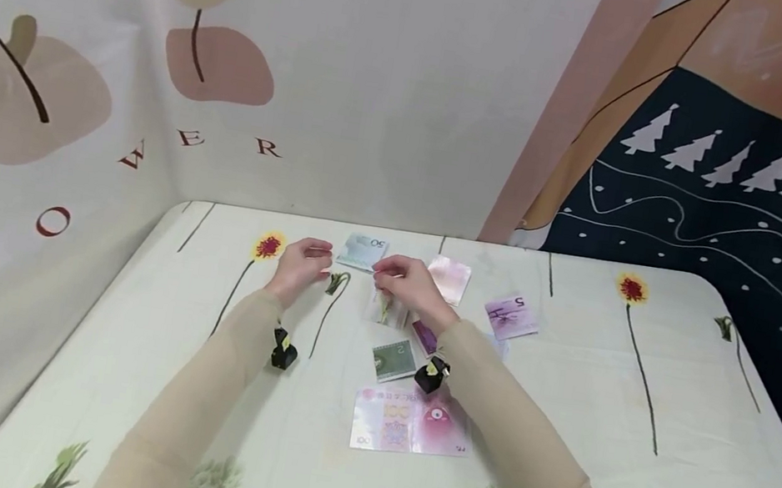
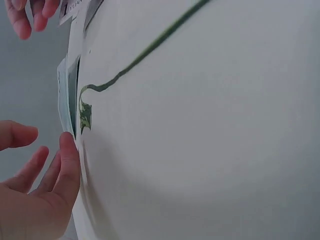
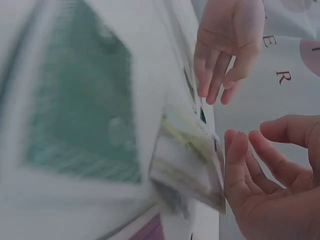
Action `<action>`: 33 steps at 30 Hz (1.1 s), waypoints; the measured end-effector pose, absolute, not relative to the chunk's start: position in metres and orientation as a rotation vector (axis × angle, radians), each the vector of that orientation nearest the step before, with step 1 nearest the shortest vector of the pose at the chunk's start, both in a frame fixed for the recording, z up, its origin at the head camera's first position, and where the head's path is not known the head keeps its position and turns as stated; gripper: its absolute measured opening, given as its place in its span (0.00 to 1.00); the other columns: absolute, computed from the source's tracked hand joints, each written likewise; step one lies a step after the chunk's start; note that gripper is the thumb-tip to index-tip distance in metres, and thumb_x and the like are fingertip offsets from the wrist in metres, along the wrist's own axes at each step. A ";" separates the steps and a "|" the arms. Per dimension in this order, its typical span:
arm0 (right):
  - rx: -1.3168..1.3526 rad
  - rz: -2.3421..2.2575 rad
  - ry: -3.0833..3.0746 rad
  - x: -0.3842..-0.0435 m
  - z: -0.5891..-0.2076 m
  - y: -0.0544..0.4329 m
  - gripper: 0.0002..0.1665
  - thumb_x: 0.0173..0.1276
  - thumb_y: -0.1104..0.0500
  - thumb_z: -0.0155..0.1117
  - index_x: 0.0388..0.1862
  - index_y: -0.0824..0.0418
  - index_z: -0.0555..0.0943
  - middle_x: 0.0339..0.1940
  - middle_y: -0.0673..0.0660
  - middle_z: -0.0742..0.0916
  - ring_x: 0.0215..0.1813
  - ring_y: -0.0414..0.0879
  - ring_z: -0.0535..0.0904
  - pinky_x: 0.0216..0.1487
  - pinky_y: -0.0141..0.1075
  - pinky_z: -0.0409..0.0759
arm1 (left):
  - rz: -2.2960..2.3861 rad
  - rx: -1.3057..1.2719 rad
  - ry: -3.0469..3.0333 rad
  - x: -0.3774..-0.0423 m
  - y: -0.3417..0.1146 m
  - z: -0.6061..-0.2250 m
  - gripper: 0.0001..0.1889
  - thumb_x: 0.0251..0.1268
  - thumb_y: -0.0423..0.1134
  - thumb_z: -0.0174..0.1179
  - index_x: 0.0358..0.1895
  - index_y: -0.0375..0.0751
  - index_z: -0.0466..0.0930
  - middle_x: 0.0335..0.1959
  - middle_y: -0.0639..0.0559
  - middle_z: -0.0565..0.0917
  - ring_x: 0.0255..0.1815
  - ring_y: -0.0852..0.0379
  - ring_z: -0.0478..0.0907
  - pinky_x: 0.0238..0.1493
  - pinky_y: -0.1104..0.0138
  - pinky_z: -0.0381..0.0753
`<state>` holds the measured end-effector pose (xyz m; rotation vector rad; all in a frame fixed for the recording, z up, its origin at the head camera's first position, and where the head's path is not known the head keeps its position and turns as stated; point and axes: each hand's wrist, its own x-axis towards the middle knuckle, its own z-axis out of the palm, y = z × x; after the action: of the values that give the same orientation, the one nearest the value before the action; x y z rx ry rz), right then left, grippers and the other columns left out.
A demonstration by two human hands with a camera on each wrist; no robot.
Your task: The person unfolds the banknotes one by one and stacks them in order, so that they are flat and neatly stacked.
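A folded blue-green banknote (image 1: 362, 251) marked 50 lies at the far side of the table, between the two hands. My left hand (image 1: 306, 265) is at its left, fingers loosely bent; in the left wrist view the fingertips (image 2: 66, 140) come right at the note's edge. My right hand (image 1: 415, 286) hovers off the note's right corner, with a gap between thumb and fingers and nothing gripped in the right wrist view. Below it a folded banknote (image 1: 387, 311) with a yellow-green pattern stands partly raised (image 3: 187, 160), close by the fingers.
Around the right forearm lie a pink note (image 1: 451, 277), a purple note (image 1: 511, 318) marked 5, a dark purple note (image 1: 424, 337) and a green note (image 1: 394, 361). Nearer me is a creased pink note (image 1: 383, 422). A printed cloth wall (image 1: 381, 108) rises behind the table.
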<state>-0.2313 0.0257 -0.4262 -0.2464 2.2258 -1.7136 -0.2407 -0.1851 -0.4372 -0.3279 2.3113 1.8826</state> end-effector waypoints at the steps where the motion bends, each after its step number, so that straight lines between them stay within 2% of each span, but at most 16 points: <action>1: -0.236 -1.724 2.222 -0.233 -0.425 0.024 0.15 0.68 0.66 0.60 0.53 0.70 0.79 0.42 0.61 0.84 0.40 0.51 0.81 0.44 0.37 0.81 | 1.894 -0.330 2.307 -0.242 -0.184 -0.437 0.21 0.67 0.26 0.51 0.63 0.26 0.68 0.59 0.32 0.73 0.58 0.42 0.72 0.55 0.60 0.78; 2: -0.234 -1.741 2.205 -0.232 -0.420 0.022 0.16 0.69 0.67 0.58 0.54 0.71 0.78 0.44 0.64 0.83 0.42 0.54 0.81 0.46 0.39 0.81 | 1.908 -0.332 2.298 -0.244 -0.184 -0.437 0.21 0.67 0.25 0.51 0.63 0.25 0.68 0.59 0.31 0.73 0.58 0.42 0.72 0.56 0.60 0.78; 8: -0.111 -1.899 2.208 -0.239 -0.425 0.007 0.18 0.69 0.69 0.56 0.57 0.72 0.77 0.49 0.65 0.81 0.49 0.59 0.80 0.48 0.37 0.81 | 1.966 -0.395 2.233 -0.248 -0.185 -0.439 0.21 0.69 0.26 0.51 0.64 0.27 0.68 0.60 0.32 0.72 0.60 0.42 0.72 0.56 0.60 0.77; 9: -0.075 -1.904 2.224 -0.243 -0.431 0.004 0.18 0.69 0.68 0.57 0.56 0.70 0.78 0.49 0.63 0.81 0.47 0.57 0.81 0.46 0.34 0.82 | 1.975 -0.404 2.222 -0.248 -0.186 -0.439 0.21 0.69 0.26 0.51 0.64 0.27 0.68 0.60 0.32 0.72 0.60 0.42 0.72 0.57 0.60 0.77; 15: 0.060 -1.878 2.241 -0.257 -0.442 0.006 0.17 0.70 0.67 0.58 0.56 0.67 0.79 0.47 0.62 0.82 0.41 0.50 0.81 0.43 0.32 0.82 | 1.969 -0.381 2.178 -0.251 -0.187 -0.439 0.20 0.70 0.27 0.51 0.63 0.27 0.68 0.61 0.33 0.71 0.60 0.42 0.71 0.58 0.61 0.76; 20: 0.042 -1.789 2.282 -0.264 -0.456 0.013 0.18 0.69 0.67 0.57 0.58 0.66 0.79 0.44 0.59 0.83 0.37 0.44 0.78 0.38 0.30 0.79 | 1.941 -0.348 2.142 -0.252 -0.186 -0.439 0.22 0.69 0.28 0.51 0.65 0.28 0.66 0.62 0.34 0.70 0.61 0.43 0.71 0.59 0.61 0.75; 25: 0.003 -1.691 2.332 -0.264 -0.458 0.015 0.20 0.68 0.65 0.56 0.59 0.64 0.79 0.46 0.58 0.82 0.40 0.46 0.77 0.37 0.31 0.77 | 1.937 -0.330 2.113 -0.255 -0.181 -0.438 0.22 0.69 0.27 0.52 0.65 0.28 0.66 0.62 0.34 0.69 0.61 0.43 0.71 0.59 0.62 0.74; 33: 0.005 -1.645 2.298 -0.264 -0.455 0.015 0.19 0.70 0.64 0.59 0.58 0.63 0.79 0.50 0.60 0.81 0.42 0.49 0.79 0.39 0.33 0.81 | 1.950 -0.350 2.073 -0.253 -0.176 -0.436 0.21 0.68 0.27 0.51 0.64 0.29 0.66 0.58 0.35 0.71 0.54 0.47 0.72 0.61 0.61 0.72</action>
<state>-0.2643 0.0155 -0.4545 0.0052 2.2980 -1.6452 -0.2534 -0.1763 -0.4358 -0.3501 2.0727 1.9500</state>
